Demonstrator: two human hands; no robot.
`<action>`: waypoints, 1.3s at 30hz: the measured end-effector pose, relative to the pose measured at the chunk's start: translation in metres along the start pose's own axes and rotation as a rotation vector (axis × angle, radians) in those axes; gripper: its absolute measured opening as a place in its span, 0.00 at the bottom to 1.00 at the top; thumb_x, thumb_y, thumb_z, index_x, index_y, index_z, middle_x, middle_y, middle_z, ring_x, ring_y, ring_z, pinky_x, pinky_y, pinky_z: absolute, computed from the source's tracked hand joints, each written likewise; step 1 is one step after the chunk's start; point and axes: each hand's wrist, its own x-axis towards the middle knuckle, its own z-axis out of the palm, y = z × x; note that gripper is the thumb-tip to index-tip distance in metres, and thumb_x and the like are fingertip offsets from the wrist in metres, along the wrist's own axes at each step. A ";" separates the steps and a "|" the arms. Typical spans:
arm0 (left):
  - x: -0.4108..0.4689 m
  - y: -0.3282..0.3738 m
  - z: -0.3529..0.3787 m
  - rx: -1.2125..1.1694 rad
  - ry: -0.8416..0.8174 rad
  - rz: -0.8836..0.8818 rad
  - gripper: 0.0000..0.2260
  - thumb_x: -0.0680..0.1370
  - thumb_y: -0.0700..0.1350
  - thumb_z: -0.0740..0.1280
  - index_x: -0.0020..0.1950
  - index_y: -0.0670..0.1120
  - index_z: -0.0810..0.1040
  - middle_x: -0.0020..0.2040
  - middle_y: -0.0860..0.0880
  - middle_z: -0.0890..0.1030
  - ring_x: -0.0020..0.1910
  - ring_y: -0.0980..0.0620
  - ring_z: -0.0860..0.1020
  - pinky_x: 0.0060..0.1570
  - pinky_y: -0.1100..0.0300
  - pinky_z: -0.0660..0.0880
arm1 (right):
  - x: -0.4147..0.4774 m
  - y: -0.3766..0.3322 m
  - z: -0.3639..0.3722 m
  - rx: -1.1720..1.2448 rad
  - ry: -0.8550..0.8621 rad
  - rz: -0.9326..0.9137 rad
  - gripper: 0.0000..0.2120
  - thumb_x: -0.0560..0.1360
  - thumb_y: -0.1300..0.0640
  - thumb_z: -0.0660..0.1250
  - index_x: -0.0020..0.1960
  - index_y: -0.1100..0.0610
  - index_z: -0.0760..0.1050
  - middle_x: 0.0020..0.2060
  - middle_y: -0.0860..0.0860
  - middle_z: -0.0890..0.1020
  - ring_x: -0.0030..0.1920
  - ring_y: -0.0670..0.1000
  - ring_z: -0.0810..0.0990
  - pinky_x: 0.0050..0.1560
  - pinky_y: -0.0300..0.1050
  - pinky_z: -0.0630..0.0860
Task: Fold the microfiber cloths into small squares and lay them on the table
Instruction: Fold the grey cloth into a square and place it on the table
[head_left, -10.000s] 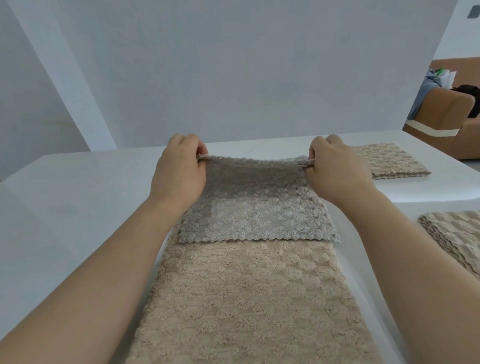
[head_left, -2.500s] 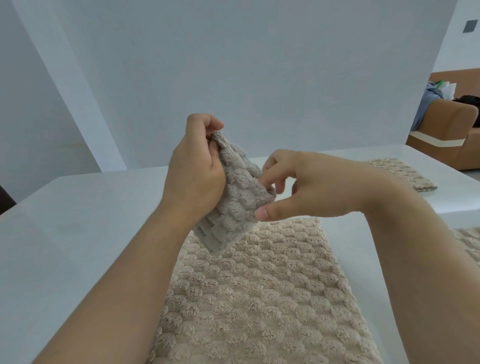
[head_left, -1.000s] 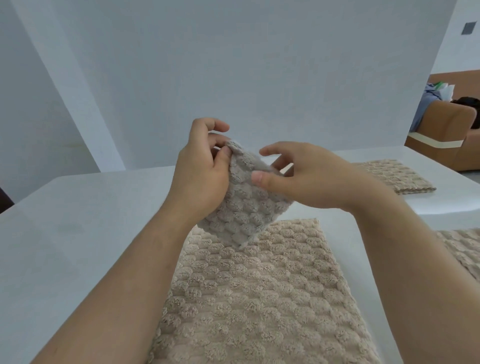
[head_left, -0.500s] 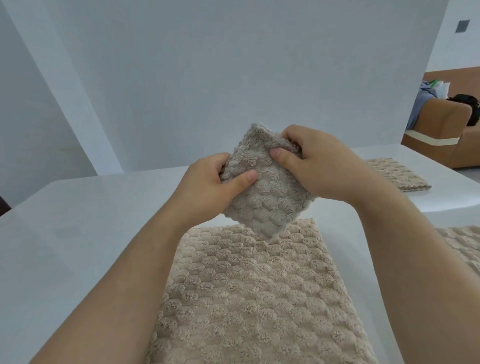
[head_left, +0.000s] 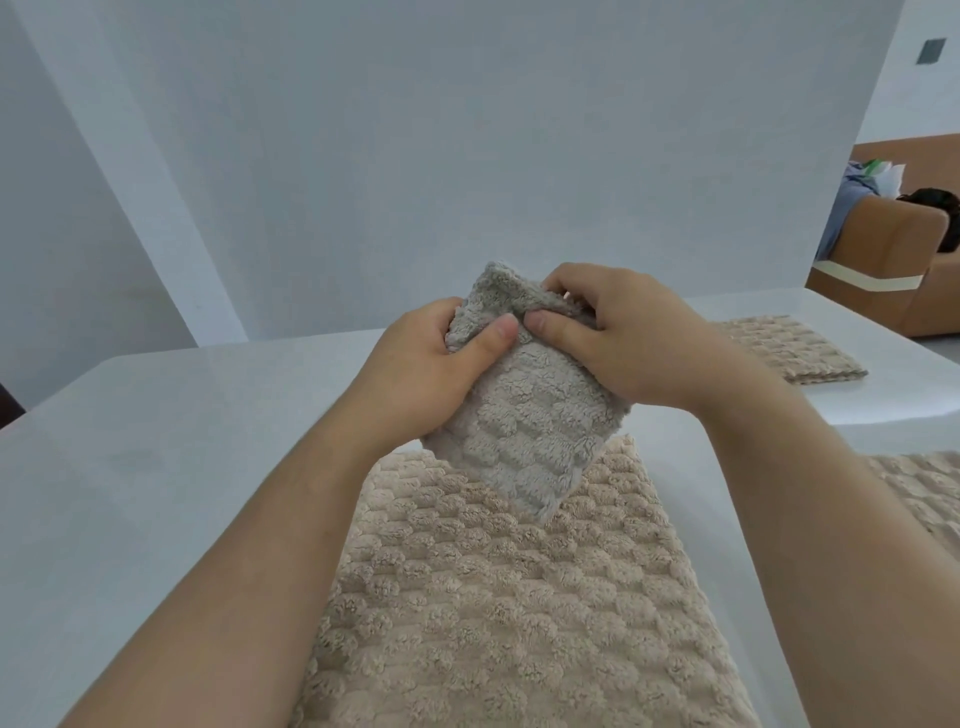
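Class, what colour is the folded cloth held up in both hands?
Greyish beige folded cloth, seen in the head view.

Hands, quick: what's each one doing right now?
Left hand: holding the folded gray cloth.
Right hand: pinching the same cloth's top edge.

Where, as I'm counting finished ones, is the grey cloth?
Head view, centre: the grey cloth is gripped by the left hand and right hand, above the large beige cloth.

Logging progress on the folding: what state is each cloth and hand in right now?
grey cloth, folded small, held up off the table
left hand, grips the grey cloth
right hand, grips the grey cloth
large beige cloth, spread flat on the table
far beige cloth, folded, lying on the table
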 end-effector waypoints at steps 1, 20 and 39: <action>0.000 0.000 0.000 0.035 0.011 0.004 0.14 0.78 0.63 0.67 0.49 0.52 0.81 0.34 0.60 0.83 0.32 0.62 0.81 0.34 0.61 0.75 | 0.000 0.000 0.002 0.011 -0.005 0.022 0.09 0.79 0.42 0.66 0.51 0.47 0.77 0.38 0.44 0.80 0.38 0.41 0.78 0.35 0.39 0.70; 0.016 -0.023 -0.011 -0.008 0.369 -0.182 0.14 0.81 0.58 0.66 0.49 0.48 0.80 0.41 0.52 0.83 0.39 0.54 0.82 0.36 0.58 0.75 | 0.004 -0.015 0.100 1.144 -0.133 0.787 0.27 0.80 0.37 0.62 0.56 0.63 0.77 0.42 0.59 0.87 0.36 0.56 0.86 0.37 0.48 0.81; 0.010 -0.013 -0.003 -0.130 0.168 -0.208 0.12 0.80 0.59 0.67 0.50 0.51 0.81 0.45 0.51 0.86 0.44 0.49 0.85 0.50 0.44 0.82 | 0.010 0.008 0.107 1.349 -0.090 0.884 0.33 0.78 0.30 0.57 0.65 0.55 0.79 0.55 0.55 0.87 0.55 0.59 0.86 0.63 0.61 0.78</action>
